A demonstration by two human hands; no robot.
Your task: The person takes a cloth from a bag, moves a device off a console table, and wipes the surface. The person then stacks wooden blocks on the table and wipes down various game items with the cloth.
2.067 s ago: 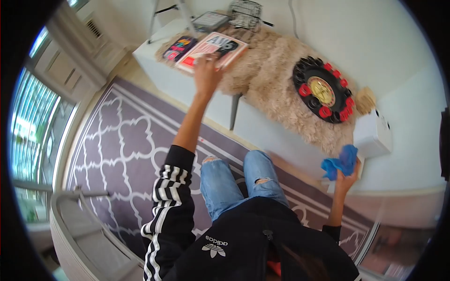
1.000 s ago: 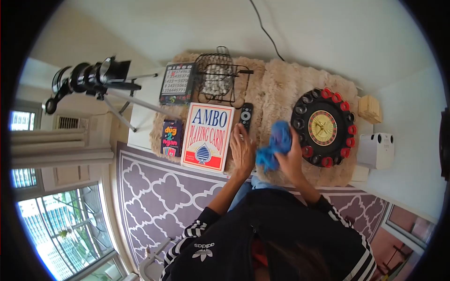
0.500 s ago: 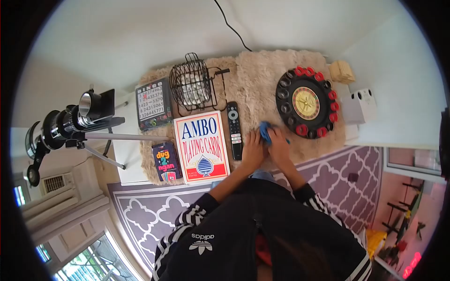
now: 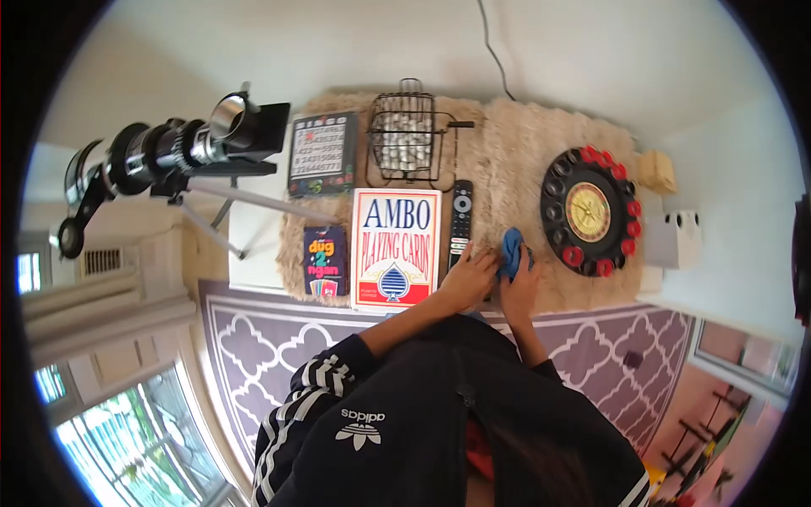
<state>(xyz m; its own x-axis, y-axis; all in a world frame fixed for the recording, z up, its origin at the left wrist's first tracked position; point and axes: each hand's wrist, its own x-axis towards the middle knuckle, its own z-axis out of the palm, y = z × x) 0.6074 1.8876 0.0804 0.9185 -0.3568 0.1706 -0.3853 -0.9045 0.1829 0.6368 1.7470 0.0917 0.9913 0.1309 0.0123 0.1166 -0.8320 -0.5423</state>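
Note:
My right hand (image 4: 519, 283) is closed around a bunched blue cloth (image 4: 512, 252) just above the fluffy beige cover. My left hand (image 4: 470, 279) lies over the lower end of a black remote control (image 4: 461, 211), its fingers stretched forward and slightly apart. Whether it grips the remote cannot be made out. Left of the remote lies a large white box marked AMBO Playing Cards (image 4: 396, 245). To the right of my hands sits a roulette wheel (image 4: 587, 211) ringed with red and black cups.
Behind the card box stands a wire bingo cage (image 4: 404, 139) with white balls, beside a bingo board (image 4: 323, 156). A small dark card box (image 4: 326, 262) lies at left. A tripod-mounted device (image 4: 169, 156) leans in from the left. Wooden (image 4: 656, 171) and white blocks (image 4: 673, 239) stand at right.
The view has shifted, so the table items appear farther right. My left hand has moved onto the remote's lower end. My right hand still holds the cloth, now more upright.

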